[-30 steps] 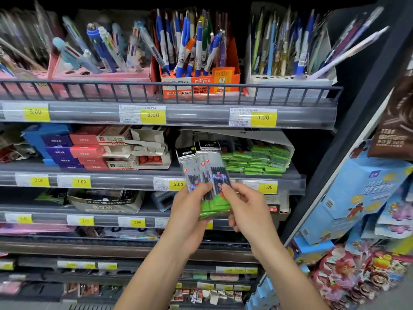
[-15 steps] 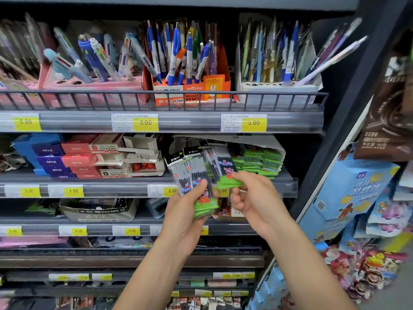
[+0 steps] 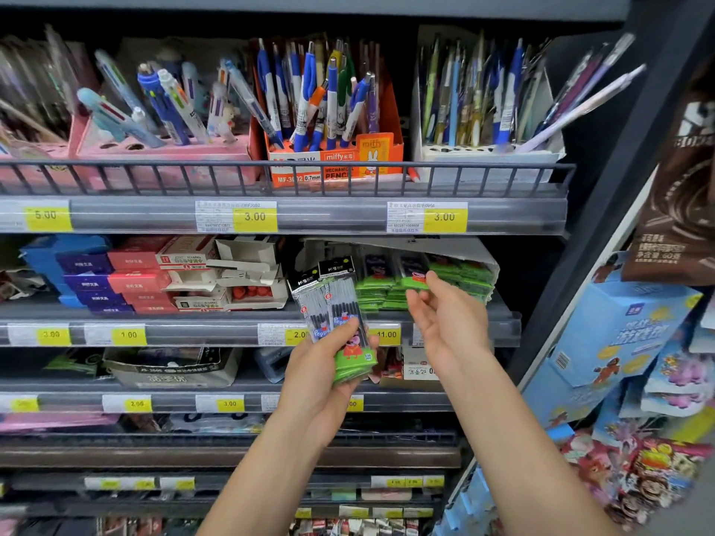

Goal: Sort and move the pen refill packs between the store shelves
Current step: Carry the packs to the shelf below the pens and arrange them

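Observation:
My left hand (image 3: 321, 384) is shut around a small bundle of pen refill packs (image 3: 340, 315), clear sleeves with black headers and green cartoon bottoms, held upright in front of the second shelf's price rail (image 3: 193, 334). My right hand (image 3: 449, 326) reaches onto that shelf. Its thumb and fingertips pinch the green end of one more refill pack (image 3: 410, 270), which rests on the stack of green packs (image 3: 460, 276) lying in an open white carton. The two hands are apart.
Red, blue and white small boxes (image 3: 135, 280) fill the second shelf's left part. Above, behind a wire rail, stand pen displays, among them an orange pencil box (image 3: 336, 156). A dark upright post (image 3: 603, 226) bounds the shelves on the right, with hanging blue packages (image 3: 619, 342) beyond.
My right hand drew one pack away from the bundle and carried it up and right onto the shelf's green stack. The left hand kept the remaining packs and stayed roughly in place.

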Tool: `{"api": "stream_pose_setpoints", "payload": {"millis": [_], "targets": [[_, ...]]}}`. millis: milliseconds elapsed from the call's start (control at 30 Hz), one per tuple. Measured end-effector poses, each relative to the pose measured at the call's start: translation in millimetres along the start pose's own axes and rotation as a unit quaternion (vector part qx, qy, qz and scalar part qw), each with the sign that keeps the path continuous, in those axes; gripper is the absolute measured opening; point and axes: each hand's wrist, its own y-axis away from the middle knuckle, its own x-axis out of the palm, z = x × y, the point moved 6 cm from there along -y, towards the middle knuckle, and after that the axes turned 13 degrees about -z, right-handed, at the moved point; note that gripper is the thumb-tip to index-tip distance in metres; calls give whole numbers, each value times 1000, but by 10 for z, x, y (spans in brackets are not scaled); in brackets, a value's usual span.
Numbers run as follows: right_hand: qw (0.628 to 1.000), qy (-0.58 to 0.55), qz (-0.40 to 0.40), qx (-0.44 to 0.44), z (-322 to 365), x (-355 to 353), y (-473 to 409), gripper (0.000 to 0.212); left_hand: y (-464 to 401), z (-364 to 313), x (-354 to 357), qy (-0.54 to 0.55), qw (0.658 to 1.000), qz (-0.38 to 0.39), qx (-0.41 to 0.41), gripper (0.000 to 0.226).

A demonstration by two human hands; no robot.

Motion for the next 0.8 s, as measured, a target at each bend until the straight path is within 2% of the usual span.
{"api": "stream_pose_setpoints", "payload": {"millis": [100, 167, 267, 400, 533, 633, 733, 800], "targets": [[999, -40, 7, -17, -75, -16, 75, 38, -22, 2, -3, 3, 1000, -1, -3, 36], [999, -33, 3, -30, -158, -33, 112, 44, -35, 4, -2, 8, 1000, 0, -4, 36], [996, 12, -24, -81, -249, -86, 125, 31, -57, 4, -11, 6, 1000, -2, -5, 35], [993, 0, -2, -117, -214, 10, 72, 16, -77, -5, -14, 1, 1000, -3, -1, 37], [995, -31, -25, -95, -158, 84, -43, 10, -81, -12, -4, -2, 1000, -4, -4, 38], [996, -48, -27, -72, -118, 81, -71, 14, -77, -36, 0, -10, 1000, 2, 0, 37], [993, 32, -24, -110, -98, -20, 59, 16, -75, -66, -11, -20, 1000, 9, 10, 32], [978, 142, 28, -148, -189, -75, 232, 12, -77, -91, -11, -40, 999, 16, 23, 26]]}}
